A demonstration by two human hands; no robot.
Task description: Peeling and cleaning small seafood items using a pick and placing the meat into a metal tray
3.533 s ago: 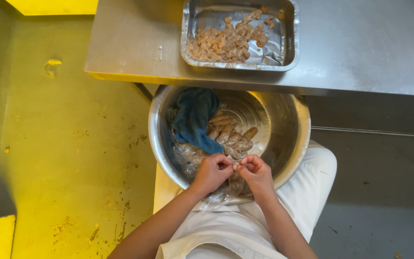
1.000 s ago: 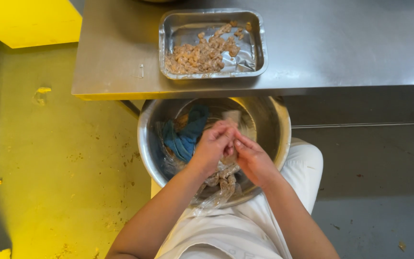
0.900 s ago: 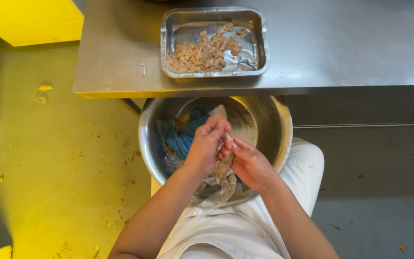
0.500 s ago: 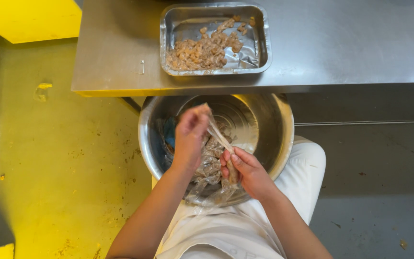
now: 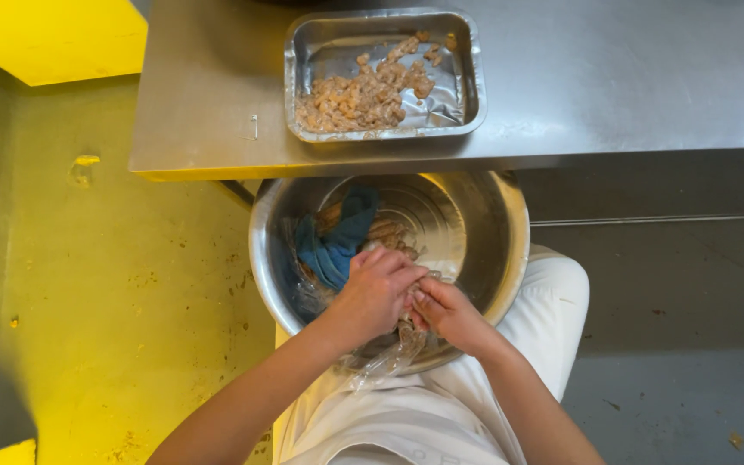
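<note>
My left hand (image 5: 376,291) and my right hand (image 5: 451,314) meet over the near side of a large steel bowl (image 5: 514,250) that rests on my lap. Their fingertips press together on a small shrimp, which the fingers mostly hide. Inside the bowl lie a crumpled blue cloth (image 5: 333,250), several unpeeled shrimp (image 5: 385,231) and clear plastic film (image 5: 381,362) that spills over the near rim. Beyond the bowl, a foil tray (image 5: 473,77) on the table holds a pile of pale peeled shrimp pieces (image 5: 363,95).
The steel table (image 5: 630,77) runs across the top, its front edge partly over the bowl's far rim. A stained yellow floor (image 5: 88,284) lies to the left and grey floor (image 5: 691,344) to the right. My white-clad legs (image 5: 553,327) are under the bowl.
Half a second ago my left hand was raised over the bowl, pulling a strip away from my right hand. It has come back down, and both hands are together again at the near rim.
</note>
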